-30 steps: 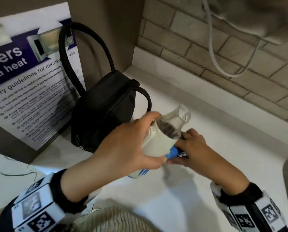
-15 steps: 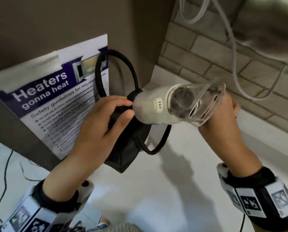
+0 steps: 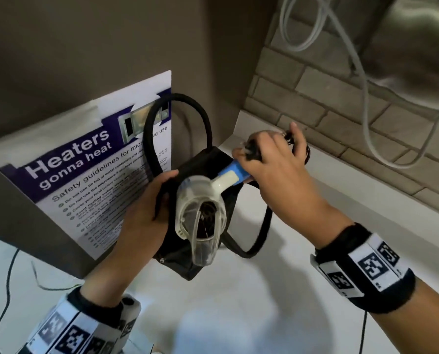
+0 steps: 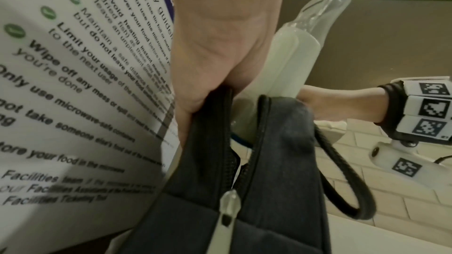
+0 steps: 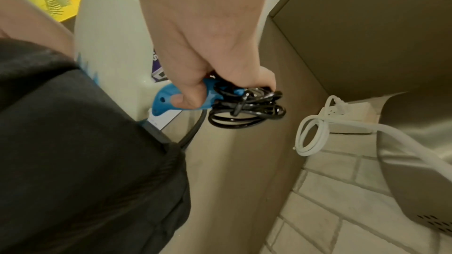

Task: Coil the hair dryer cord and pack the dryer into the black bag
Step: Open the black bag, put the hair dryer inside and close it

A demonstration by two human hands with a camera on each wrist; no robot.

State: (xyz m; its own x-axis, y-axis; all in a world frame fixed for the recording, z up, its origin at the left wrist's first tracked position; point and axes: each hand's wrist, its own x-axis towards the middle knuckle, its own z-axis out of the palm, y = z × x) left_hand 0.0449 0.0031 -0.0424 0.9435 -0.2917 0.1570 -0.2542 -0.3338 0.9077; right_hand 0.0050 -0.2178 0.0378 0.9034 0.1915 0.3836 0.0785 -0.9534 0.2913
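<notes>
Both hands [image 3: 141, 215] [image 3: 272, 169], fingers curled tight.

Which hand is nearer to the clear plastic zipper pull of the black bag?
Left. The left hand grips the black fabric bag at its opening, just above the clear zipper pull. The right hand holds the dryer's blue handle and coiled black cord, farther away.

Microwave safety poster [image 3: 95, 175], headed "Heaters gonna heat", taped to brown panel at counter's left rear. Tiled wall [image 3: 328, 116] behind white counter [image 3: 238, 302]. White cord [image 5: 310, 136] looped below white power strip [image 5: 349, 117], beside steel appliance [image 5: 420, 161].
</notes>
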